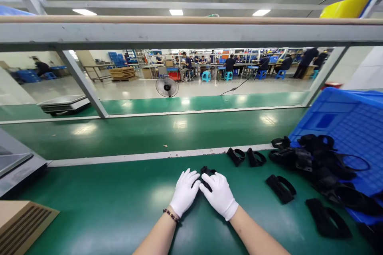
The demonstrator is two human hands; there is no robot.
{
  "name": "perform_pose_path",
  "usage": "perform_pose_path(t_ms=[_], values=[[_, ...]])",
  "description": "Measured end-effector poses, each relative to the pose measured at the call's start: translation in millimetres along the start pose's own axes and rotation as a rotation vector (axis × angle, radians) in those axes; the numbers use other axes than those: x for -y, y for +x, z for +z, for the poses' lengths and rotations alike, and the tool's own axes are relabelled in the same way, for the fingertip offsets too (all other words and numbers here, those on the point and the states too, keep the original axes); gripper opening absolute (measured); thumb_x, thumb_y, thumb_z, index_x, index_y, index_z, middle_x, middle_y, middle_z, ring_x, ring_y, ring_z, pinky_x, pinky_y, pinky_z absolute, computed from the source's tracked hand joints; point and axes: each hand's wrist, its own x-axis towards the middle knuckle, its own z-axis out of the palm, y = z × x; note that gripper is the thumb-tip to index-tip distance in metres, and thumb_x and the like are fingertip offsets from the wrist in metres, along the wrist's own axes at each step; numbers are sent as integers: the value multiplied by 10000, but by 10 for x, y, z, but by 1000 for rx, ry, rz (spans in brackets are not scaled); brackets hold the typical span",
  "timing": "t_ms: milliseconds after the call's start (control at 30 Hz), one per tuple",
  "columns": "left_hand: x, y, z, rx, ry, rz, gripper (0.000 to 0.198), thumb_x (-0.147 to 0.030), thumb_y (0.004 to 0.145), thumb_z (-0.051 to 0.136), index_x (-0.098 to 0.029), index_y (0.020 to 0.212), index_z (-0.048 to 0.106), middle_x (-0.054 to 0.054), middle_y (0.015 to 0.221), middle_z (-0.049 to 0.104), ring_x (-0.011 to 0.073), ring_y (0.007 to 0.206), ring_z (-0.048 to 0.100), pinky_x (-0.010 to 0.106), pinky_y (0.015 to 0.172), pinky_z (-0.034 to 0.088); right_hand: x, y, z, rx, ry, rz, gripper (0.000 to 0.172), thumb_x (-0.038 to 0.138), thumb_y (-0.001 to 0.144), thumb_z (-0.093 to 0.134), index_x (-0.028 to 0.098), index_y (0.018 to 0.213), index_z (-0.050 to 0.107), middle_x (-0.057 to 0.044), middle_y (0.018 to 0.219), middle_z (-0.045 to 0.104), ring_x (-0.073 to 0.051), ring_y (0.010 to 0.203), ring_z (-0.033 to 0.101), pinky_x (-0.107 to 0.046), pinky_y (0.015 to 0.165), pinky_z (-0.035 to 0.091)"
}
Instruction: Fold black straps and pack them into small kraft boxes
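Observation:
In a white glove, my right hand (219, 194) bends its fingers over a small black strap piece (206, 169) and holds it against the green tabletop. Much of that piece is hidden under the fingers. My left hand (184, 192), also gloved, lies just left of it with its fingers stretched out and its thumb toward the piece. Similar black looped straps lie to the right: one (235, 156) and another (255, 157) near the white edge strip, one (281, 188) nearer, and one (328, 218) at the lower right.
A tilted blue crate (344, 107) at the right spills a heap of black straps (317, 159) onto the table. A cardboard box (26, 223) sits at the lower left. Beyond the white strip (155, 155) are a metal frame (83, 83), a fan (166, 87) and people seated at benches.

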Motion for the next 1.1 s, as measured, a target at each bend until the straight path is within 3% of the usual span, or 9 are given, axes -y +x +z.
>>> perform_pose_path(t_ms=[267,533,800,1100], values=[[-22,-49,44,1,-64,22,304,-229,910,458,-269,1158,628,0,1292,589,221,1323,393,472,1153,241,-67,57,-61,81,142,-79,253,322,928,471,193,1031,663,-36,757,679,-171,760,635,-391,959,390],[-23,-67,89,24,-75,33,335,-284,902,475,-294,1217,586,-5,1301,576,244,1340,357,486,1154,229,-126,39,-77,109,137,-139,287,350,926,460,189,1035,672,-39,772,696,-180,726,641,-420,956,423],[-79,-101,66,11,-23,86,328,-368,913,454,-256,1178,611,5,1291,581,251,1302,388,473,1136,263,-204,19,-28,5,97,-122,356,376,927,428,131,1044,659,-111,972,706,-237,878,659,-411,899,475],[-85,-97,52,-9,19,128,316,-349,900,447,-255,1154,609,3,1208,620,231,1233,429,431,1105,290,-201,-47,7,-3,2,-152,402,409,937,386,124,1036,651,-94,858,713,-220,743,662,-470,949,414]])
